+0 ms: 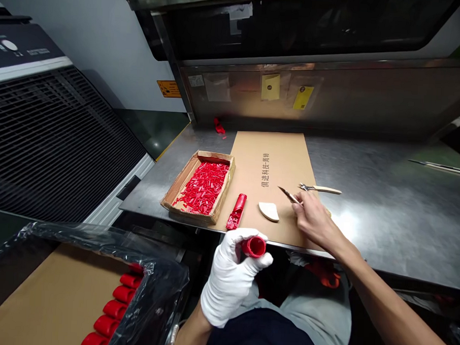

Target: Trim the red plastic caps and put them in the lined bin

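Note:
My left hand (231,274), in a white glove, is closed round a red plastic tube-shaped part (253,246) held over my lap at the table's front edge. My bare right hand (315,220) rests on the brown cardboard sheet (268,159) and pinches a small knife (289,195) whose blade points left. Another red part (237,211) lies on the cardboard just left of a pale curved piece (269,211). A pair of tweezers or small cutters (320,188) lies beyond my right hand.
A shallow cardboard tray (184,183) full of red plastic scraps sits on the steel table (385,199). A plastic-lined carton (57,297) at lower left holds a row of red parts (113,310). A grilled machine stands to the left, a metal hood behind.

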Motion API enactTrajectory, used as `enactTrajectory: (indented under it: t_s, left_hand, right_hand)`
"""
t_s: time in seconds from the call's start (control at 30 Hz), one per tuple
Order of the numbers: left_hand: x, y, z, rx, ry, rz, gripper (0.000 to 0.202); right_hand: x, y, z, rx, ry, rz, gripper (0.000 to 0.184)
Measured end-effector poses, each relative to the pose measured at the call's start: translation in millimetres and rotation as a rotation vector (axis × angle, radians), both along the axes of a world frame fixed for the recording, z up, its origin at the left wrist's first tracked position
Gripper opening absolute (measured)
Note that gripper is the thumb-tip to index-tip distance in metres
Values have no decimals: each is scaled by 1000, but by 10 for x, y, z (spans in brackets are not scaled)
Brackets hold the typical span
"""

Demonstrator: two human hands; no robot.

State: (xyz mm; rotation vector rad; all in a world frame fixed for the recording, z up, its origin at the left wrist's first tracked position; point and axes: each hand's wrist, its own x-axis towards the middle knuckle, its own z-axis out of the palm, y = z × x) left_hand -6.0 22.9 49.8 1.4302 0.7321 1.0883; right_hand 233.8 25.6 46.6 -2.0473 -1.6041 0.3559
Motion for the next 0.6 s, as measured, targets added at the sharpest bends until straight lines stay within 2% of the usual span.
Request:
enactTrajectory:
  t_s: [0.1,0.13,0.23,0.4,0.53,0.6]
  left_hand:
    - [34,4,-34,10,-1,11,34]
    - [48,4,-52,15,4,21,35]
    - [80,1,-127,42,38,36,37]
    - [39,0,-188,35,196,-17,37]
    - [-33,21,-95,118,325,-193,32]
    - [-57,39,-53,140,319,-199,27]
  right_hand:
    - [-306,-236,337,-18,216,143,26]
    - [-414,-299,428,-42,385,207,26]
    - [-645,-398,575,-134,694,273,23]
    - [-652,-371,574,-146,627,275,14]
    - [-529,-381,651,-126,645,385,15]
    - [-456,-429,682,-94,652,438,18]
